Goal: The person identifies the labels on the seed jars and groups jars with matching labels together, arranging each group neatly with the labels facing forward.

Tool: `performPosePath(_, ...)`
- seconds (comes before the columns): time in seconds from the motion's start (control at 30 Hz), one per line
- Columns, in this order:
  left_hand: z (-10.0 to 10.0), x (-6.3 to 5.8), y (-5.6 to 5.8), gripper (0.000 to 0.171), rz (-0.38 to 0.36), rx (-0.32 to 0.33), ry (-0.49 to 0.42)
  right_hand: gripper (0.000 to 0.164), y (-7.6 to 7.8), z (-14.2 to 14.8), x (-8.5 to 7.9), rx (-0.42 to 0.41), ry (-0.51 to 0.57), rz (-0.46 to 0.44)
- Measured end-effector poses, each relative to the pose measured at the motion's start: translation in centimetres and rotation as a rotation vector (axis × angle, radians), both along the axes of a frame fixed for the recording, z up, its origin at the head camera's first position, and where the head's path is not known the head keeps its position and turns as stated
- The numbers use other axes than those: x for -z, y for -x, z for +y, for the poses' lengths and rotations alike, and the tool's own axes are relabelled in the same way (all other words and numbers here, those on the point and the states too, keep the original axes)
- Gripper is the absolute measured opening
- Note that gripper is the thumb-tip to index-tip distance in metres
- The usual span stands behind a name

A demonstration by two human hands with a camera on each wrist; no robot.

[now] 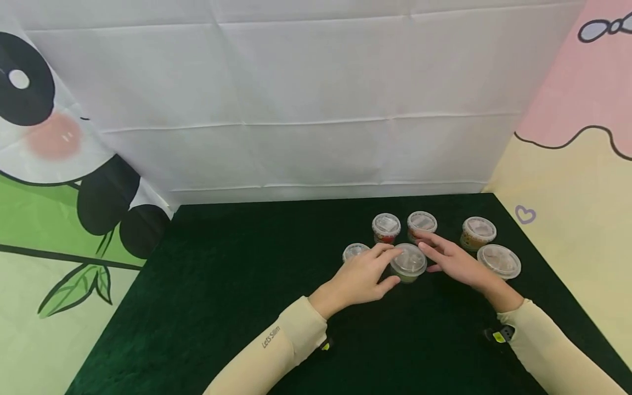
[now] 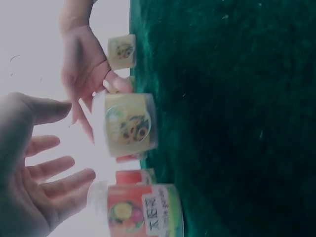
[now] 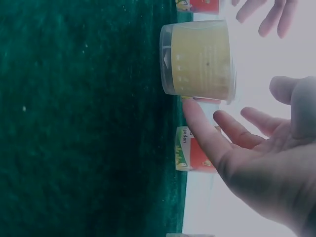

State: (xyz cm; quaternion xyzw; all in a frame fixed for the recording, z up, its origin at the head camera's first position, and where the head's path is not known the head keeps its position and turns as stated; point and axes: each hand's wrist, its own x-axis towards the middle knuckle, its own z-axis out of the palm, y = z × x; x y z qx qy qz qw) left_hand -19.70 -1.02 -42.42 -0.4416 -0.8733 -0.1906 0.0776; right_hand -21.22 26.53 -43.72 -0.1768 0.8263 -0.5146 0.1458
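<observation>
A lidded plastic cup [image 1: 408,262] with a yellow label, also in both wrist views, stands upright on the dark green cloth between the two hands. My left hand [image 1: 362,275] hovers at its left, its fingers spread and holding nothing; in the head view they overlap the lid's edge. My right hand [image 1: 456,263] is at the cup's right, fingers extended, with one fingertip close to the cup in the right wrist view; contact is hard to tell. A red-labelled cup [image 2: 131,212] stands near the left hand, its lid [image 1: 354,250] showing beyond that hand.
Two more cups, one left [image 1: 386,227] and one right [image 1: 422,221], stand behind the middle cup. Toward the right edge are a rear cup [image 1: 478,232] and a wider-lidded cup [image 1: 500,260] by the right wrist. A white cloth wall [image 1: 316,153] rises behind the table.
</observation>
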Motion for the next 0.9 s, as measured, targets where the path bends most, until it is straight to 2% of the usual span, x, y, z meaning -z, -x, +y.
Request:
performPosePath(0.13,1.0,0.4,-0.4,0.053,0.066,-0.07,0.026,0.061,0.2,-0.3,0.4,-0.015,0.037,-0.052)
performPosePath(0.3,2.1,0.6,-0.7,0.053,0.048,-0.073,0.012,0.061,0.1,-0.2,0.6,-0.019,0.025,-0.073)
performPosePath(0.43,2.8,0.8,-0.7,0.059,-0.021,-0.088,0.006,0.061,0.2,-0.2,0.6,-0.021,0.015,-0.079)
performPosePath(0.7,3.3,1.8,-0.8,0.075,-0.214,-0.149,0.061,0.061,0.1,-0.5,1.0,-0.037,-0.008,-0.093)
performPosePath(0.9,3.3,1.9,-0.9,0.077,-0.274,-0.171,0.089,0.06,0.1,-0.6,1.1,-0.047,-0.002,-0.104)
